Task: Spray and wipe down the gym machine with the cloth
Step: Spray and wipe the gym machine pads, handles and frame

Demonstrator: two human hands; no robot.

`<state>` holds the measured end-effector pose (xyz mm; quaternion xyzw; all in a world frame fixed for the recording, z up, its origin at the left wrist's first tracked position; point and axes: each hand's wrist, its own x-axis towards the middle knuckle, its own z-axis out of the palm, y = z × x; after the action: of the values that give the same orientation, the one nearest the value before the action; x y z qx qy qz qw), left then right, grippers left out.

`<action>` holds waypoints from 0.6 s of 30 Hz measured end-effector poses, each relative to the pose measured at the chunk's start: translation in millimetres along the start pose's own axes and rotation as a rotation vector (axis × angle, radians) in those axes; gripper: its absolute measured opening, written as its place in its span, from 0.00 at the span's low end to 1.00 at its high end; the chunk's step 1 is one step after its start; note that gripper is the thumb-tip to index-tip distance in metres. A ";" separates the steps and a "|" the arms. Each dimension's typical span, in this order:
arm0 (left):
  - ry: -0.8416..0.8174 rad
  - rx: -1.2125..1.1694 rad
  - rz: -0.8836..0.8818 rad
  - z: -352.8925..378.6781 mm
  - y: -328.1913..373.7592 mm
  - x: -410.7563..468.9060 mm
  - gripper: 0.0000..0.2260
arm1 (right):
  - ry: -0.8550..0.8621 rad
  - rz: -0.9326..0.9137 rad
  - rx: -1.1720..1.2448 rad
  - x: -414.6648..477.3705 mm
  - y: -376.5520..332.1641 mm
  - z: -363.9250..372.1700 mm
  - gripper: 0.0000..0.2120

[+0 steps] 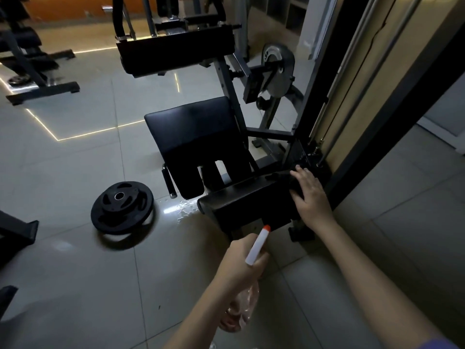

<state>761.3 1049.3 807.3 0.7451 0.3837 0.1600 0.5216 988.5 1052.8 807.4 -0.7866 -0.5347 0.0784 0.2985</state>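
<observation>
No text, brand or number can be read anywhere, as the room is too dim. The weight plate (122, 207) lying on the floor (70, 170) has raised shapes around its hub, too dark to make out as letters. The grey round disc (278, 69) on the gym machine (191, 132) shows faint marks near its rim — blurred and not legible.
</observation>
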 end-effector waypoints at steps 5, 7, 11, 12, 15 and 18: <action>-0.045 0.031 0.034 -10.1 -4.9 1.9 0.10 | -0.001 0.081 0.142 0.0 -8.0 4.2 0.21; -0.049 0.044 0.055 -11.8 -3.5 1.8 0.07 | -0.028 0.069 0.144 1.1 -4.8 -1.5 0.21; -0.025 0.040 0.061 -9.4 4.7 -0.6 0.07 | -0.076 0.013 0.127 8.7 5.7 -15.2 0.20; -0.021 0.037 0.057 -8.1 6.2 -0.6 0.07 | -0.079 0.002 0.133 11.4 8.0 -17.5 0.20; 0.010 0.049 0.039 -0.3 11.9 2.7 0.05 | -0.081 -0.057 0.121 17.5 17.2 -20.8 0.21; 0.077 0.075 0.005 12.9 23.1 9.0 0.07 | -0.082 -0.152 0.113 23.7 31.7 -22.4 0.21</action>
<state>784.8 1043.8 821.3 0.7583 0.4074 0.1753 0.4778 1033.5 1057.3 812.7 -0.7218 -0.5996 0.1177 0.3251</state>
